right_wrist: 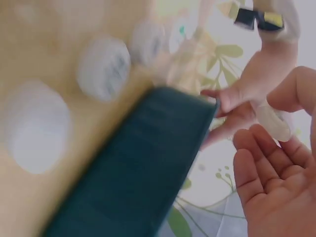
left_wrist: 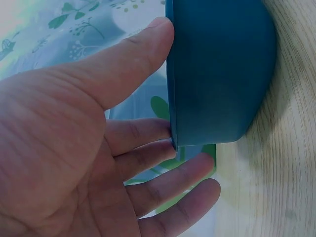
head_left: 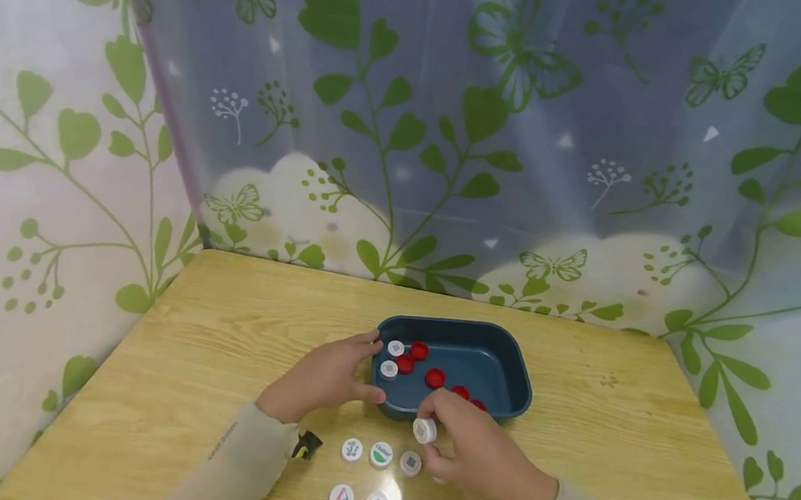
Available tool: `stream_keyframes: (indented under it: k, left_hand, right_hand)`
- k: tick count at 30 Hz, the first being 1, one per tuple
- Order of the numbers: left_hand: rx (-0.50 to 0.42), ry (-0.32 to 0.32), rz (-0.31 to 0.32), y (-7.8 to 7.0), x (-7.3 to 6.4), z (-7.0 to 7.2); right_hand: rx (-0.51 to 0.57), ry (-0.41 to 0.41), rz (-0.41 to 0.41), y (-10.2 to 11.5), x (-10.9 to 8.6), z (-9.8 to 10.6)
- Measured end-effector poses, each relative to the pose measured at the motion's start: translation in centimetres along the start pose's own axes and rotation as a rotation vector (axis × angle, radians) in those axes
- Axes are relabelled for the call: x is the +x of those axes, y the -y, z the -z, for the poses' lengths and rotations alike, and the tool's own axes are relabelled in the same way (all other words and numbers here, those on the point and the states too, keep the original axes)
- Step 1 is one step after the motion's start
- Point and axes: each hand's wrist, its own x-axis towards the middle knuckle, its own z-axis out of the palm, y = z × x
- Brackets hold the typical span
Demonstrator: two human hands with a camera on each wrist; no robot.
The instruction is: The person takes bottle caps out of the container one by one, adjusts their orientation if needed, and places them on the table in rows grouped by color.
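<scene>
A dark blue box [head_left: 517, 373] stands on the table with red caps [head_left: 435, 377] and two white caps [head_left: 389, 369] inside. At its left end, my left hand [head_left: 323, 375] touches the rim with spread fingers; the left wrist view shows the thumb [left_wrist: 157, 37] along the rim. My right hand [head_left: 480, 448] pinches a white bottle cap [head_left: 424, 431] between thumb and fingers, just in front of the box's near wall. That cap [right_wrist: 273, 122] also shows between the fingers in the right wrist view. White caps with printed tops [head_left: 380, 454] lie in front of the box, one partly hidden under my right hand.
The wooden table [head_left: 256, 293] extends on both sides of the box. A leaf-patterned curtain [head_left: 410, 125] hangs behind and beside it. Each wrist wears a black strap [head_left: 307, 445].
</scene>
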Motion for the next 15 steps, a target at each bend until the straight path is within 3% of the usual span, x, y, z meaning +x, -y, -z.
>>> stream_keyframes:
  k: [4, 11, 15]
  left_hand:
    - [0.007, 0.004, 0.01, 0.1, 0.0, 0.0]
    - [0.0, 0.015, 0.017, 0.1, 0.0, 0.1]
    - [-0.001, 0.021, 0.015, 0.1, -0.1, 0.1]
  right_hand:
    - [0.048, 0.031, 0.053, 0.3, -2.3, -1.0]
    - [0.094, 0.27, 0.055, -1.0, -4.2, -3.5]
    - [0.081, 0.296, 0.065, -1.6, -4.7, -4.6]
